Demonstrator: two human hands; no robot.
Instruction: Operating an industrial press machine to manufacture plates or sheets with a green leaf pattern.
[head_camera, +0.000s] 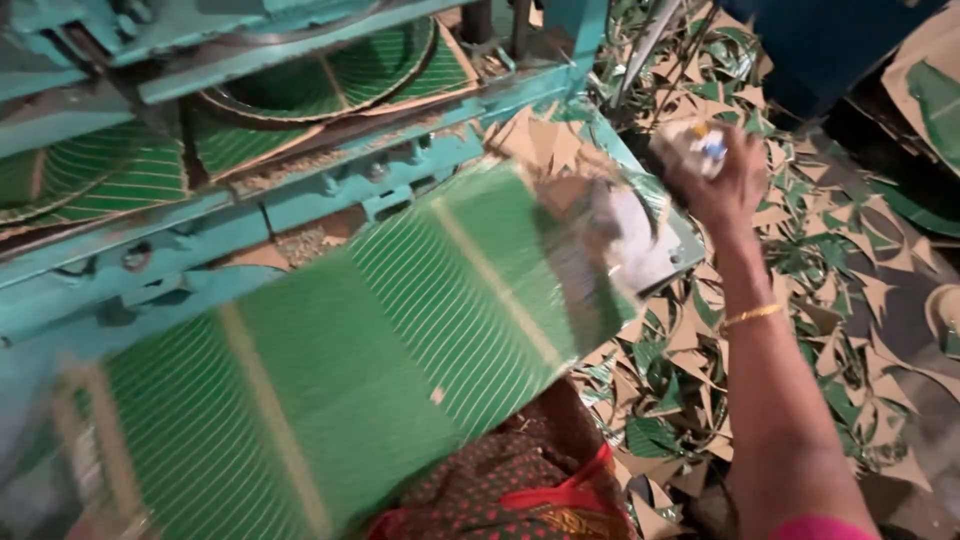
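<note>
1. Head view: the right hand is up by the edge of the teal machine. Its fingers are curled around a small, blurry white thing.
2. A long green striped sheet slopes down from the machine toward the person's lap.
3. The left hand is not seen.
4. Green and brown paper scraps cover the floor.

A small crumpled white wrapper (blurred, with blue and yellow marks) sits clutched above the scrap-strewn floor.

Right hand gripping small packet; green sheet beside press.
</note>
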